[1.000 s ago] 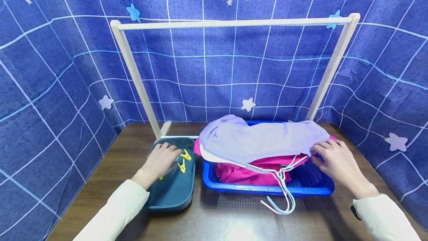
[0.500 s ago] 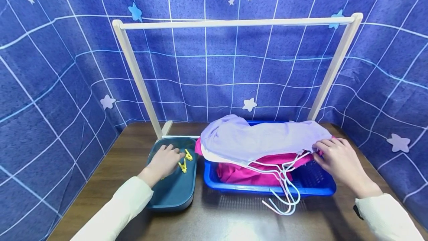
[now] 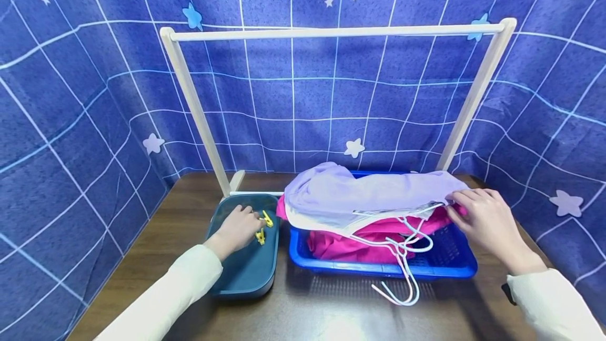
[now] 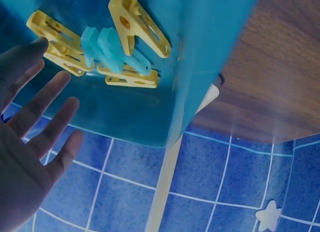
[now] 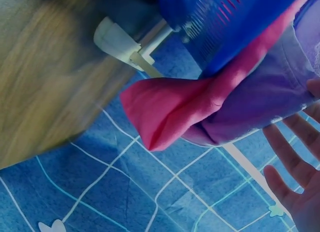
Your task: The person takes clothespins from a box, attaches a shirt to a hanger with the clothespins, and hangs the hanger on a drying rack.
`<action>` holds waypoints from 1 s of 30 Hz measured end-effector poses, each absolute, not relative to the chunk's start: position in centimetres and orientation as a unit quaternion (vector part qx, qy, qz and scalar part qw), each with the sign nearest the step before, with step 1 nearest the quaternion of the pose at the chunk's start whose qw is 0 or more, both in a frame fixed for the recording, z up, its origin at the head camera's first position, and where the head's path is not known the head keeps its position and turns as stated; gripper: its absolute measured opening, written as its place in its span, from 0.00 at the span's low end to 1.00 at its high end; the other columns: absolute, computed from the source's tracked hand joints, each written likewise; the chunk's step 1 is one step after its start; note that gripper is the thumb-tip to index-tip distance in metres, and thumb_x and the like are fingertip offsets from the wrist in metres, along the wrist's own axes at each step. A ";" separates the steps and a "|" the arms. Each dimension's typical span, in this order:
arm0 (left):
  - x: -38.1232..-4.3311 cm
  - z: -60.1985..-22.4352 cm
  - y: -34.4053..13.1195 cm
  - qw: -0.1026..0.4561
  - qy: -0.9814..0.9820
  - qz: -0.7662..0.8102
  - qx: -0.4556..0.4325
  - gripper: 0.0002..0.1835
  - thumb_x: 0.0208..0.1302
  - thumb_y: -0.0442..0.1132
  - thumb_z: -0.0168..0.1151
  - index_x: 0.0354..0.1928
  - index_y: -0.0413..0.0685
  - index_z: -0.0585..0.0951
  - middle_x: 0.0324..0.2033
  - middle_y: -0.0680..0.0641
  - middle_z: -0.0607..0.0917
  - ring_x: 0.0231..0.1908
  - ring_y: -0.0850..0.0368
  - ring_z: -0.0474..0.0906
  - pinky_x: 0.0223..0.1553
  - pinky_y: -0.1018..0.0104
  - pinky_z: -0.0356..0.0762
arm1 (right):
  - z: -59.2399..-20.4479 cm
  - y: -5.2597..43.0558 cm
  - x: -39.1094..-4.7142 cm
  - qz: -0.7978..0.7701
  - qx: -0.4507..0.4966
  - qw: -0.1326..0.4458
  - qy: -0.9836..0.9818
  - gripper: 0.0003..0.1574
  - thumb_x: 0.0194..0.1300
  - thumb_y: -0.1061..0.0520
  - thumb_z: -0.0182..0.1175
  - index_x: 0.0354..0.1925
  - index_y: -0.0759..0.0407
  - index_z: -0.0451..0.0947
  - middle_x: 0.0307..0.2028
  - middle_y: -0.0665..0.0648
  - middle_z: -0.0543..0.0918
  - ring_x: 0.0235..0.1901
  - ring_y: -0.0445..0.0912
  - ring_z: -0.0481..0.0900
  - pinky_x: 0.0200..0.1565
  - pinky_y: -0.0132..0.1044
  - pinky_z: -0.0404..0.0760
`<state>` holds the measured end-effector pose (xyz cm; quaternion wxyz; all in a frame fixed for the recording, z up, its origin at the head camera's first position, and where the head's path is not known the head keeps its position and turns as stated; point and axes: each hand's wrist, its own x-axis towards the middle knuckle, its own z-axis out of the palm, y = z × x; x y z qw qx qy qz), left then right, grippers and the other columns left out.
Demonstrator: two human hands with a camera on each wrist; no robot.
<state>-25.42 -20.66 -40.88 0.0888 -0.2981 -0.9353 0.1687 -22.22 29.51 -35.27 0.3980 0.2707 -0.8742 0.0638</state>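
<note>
My left hand [image 3: 240, 229] reaches into the dark teal tray [image 3: 236, 278], beside yellow clothespins [image 3: 260, 236]. In the left wrist view its fingers lie loosely extended, the topmost near a yellow clothespin [image 4: 55, 34]; teal clothespins [image 4: 107, 46] lie alongside. My right hand [image 3: 487, 225] pinches the front edge of a lavender garment [image 3: 369, 193] near its right end. The garment lies over the blue basket [image 3: 379, 267], on top of pink cloth [image 3: 350, 246]. Pale hangers [image 3: 402, 272] stick out in front, their hooks free. The pinching fingertips are partly hidden.
A white rack [image 3: 336, 32] with a crossbar stands behind the tray and basket. The wooden table [image 3: 341, 309] extends in front of both. A blue patterned curtain [image 3: 331, 104] hangs behind and at the sides.
The right hand has raised the garment's front edge slightly, and one hanger hook has swung up and right, apart from the others. The left hand has shifted slightly right over the clothespins.
</note>
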 end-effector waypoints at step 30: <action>-26.9 -42.1 -20.0 0.081 -0.919 0.250 -0.293 0.10 0.48 0.40 0.69 0.35 0.56 0.83 0.34 0.51 0.85 0.37 0.50 0.76 0.41 0.56 0.71 | -33.7 29.2 -23.5 0.100 0.226 0.426 -0.870 0.13 0.46 0.56 0.60 0.33 0.60 0.79 0.29 0.61 0.84 0.30 0.58 0.78 0.35 0.52 0.67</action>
